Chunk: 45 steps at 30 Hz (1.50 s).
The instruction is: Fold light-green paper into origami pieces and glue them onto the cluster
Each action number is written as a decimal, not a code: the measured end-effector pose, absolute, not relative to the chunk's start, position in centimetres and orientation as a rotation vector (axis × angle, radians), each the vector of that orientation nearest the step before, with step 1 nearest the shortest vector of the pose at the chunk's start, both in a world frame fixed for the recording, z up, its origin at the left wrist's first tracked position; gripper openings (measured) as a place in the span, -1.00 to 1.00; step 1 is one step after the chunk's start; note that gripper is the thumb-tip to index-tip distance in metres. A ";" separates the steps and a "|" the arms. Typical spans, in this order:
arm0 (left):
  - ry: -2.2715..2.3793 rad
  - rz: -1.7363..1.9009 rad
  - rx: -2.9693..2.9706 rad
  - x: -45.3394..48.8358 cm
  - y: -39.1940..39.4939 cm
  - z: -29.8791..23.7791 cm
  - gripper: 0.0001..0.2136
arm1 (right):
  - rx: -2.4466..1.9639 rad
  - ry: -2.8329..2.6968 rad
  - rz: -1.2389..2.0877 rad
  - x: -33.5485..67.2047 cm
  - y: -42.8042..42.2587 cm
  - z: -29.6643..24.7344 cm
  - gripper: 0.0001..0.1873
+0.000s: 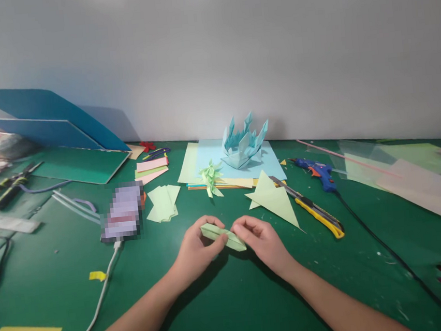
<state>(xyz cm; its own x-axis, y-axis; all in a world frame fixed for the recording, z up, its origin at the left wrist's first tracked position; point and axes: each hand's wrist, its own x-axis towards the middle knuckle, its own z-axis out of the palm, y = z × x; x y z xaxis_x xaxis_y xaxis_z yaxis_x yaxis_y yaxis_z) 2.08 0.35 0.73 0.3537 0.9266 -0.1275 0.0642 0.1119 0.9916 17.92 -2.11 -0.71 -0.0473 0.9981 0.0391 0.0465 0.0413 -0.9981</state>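
Observation:
Both my hands meet at the middle of the green table (234,310). My left hand (197,248) and my right hand (261,239) pinch the two ends of a narrow folded strip of light green paper (221,235), held just above the table. Just behind it lie light green folded triangles (272,197). A small green origami piece (210,177) and a light blue spiky origami model (244,142) sit on sheets of coloured paper (204,159) further back.
A yellow utility knife (318,213) and a blue glue gun (318,171) with a black cord lie to the right. A phone (122,211) on a white cable, a stack of green paper squares (163,202), pliers (7,186) and blue boards (44,120) are on the left.

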 end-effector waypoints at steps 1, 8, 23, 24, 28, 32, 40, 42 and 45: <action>1.019 0.839 1.343 2.0 0.3 0.6 -0.82 | -1.215 -1.337 1.172 17.9 -2.1 -0.8 -0.72; 1.035 0.834 1.303 2.1 0.4 0.1 -0.74 | -1.244 -1.392 1.134 17.9 -2.0 -1.2 -0.75; 0.977 0.936 0.939 3.0 0.0 0.7 -0.62 | -1.230 -1.267 1.179 17.7 -2.2 -0.7 -0.67; 0.976 0.931 0.946 3.0 0.1 0.7 -0.64 | -1.217 -1.263 1.198 17.7 -2.2 -0.7 -0.65; 0.971 0.924 0.947 2.9 0.3 0.9 -0.63 | -1.185 -1.264 1.228 17.9 -2.2 -0.7 -0.58; 0.963 0.933 0.943 2.9 0.4 0.8 -0.61 | -1.203 -1.280 1.232 18.0 -2.2 -0.8 -0.56; 0.961 0.959 1.026 2.6 0.5 0.3 -0.67 | -1.182 -1.311 1.235 17.8 -2.1 -0.6 -0.67; 0.982 0.967 1.057 2.6 0.6 0.1 -0.72 | -1.196 -1.337 1.208 17.7 -2.1 -0.7 -0.72; 0.985 0.927 1.085 2.7 0.6 -0.2 -0.77 | -1.191 -1.396 1.140 17.6 -2.2 -0.9 -0.73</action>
<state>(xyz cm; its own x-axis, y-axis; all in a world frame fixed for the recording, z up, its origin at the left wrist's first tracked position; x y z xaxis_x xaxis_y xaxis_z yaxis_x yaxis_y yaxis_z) 2.68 0.59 -0.19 0.2928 0.9406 -0.1721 -0.1144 0.2131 0.9703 17.58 -2.15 -0.85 -0.0832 0.9930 0.0839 0.1159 0.0933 -0.9889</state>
